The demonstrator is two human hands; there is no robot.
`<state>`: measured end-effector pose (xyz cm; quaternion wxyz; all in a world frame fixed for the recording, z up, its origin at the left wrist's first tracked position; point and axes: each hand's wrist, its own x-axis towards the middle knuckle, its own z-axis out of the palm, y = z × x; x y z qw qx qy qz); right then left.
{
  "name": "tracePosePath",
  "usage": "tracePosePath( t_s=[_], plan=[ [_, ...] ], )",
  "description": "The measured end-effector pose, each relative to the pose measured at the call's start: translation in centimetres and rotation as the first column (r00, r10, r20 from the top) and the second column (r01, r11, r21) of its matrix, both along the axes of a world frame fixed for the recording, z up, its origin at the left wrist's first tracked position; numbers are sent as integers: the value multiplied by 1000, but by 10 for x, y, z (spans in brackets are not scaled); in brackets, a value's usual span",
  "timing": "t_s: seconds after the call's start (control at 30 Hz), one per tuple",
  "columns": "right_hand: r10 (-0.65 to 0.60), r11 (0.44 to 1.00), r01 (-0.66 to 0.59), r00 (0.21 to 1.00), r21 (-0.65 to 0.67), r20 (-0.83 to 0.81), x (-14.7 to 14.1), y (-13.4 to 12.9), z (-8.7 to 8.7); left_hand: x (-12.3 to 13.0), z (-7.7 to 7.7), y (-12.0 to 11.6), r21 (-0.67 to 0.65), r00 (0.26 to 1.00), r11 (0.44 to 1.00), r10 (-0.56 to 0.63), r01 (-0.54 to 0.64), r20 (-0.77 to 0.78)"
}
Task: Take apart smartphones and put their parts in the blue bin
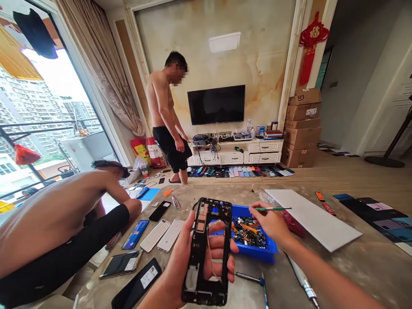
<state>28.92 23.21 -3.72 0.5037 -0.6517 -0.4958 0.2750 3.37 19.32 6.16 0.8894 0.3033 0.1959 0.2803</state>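
My left hand (175, 262) is closed around a black phone frame (199, 240), held upright over the near side of the table. A large opening in the frame shows my fingers behind it. Copper-coloured patches and a small blue spot mark its upper part. My right hand (272, 223) pinches a slim green tool (273, 209), its thin end pointing right; its exact kind is unclear. Below that hand sits a blue plastic bin (267, 257) with many small phone parts (249, 234), among them orange flex cables. The tool and the frame are apart.
Several phones, including a blue one (135, 234), lie left on the table (244, 193). A white board (315, 219) and a grey-white pen-shaped tool (301, 274) lie right. One person (64, 219) crouches left; another (164, 98) stands beyond. Cardboard boxes (302, 133) are stacked behind.
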Motion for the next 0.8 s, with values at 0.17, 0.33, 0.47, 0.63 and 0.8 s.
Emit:
tracePosePath(
  t_s=[0.17, 0.33, 0.47, 0.63, 0.8],
  plan=[
    [221, 961, -184, 960, 208, -171, -24, -45, 68, -6, 5, -1, 21, 990, 990, -140, 140, -22],
    [465, 860, -334, 825, 386, -322, -45, -90, 111, -9, 5, -3, 86, 981, 978, -192, 191, 10],
    [339, 871, -242, 926, 427, -168, -52, -103, 122, -9, 3, -6, 143, 971, 963, -236, 230, 26],
    [326, 852, -209, 929, 479, -174, -57, -106, 123, -9, 1, -8, 180, 961, 949, -272, 260, 42],
    [299, 860, -183, 938, 477, -178, -61, -108, 124, -8, -3, -6, 194, 952, 944, -290, 266, 104]
  ],
)
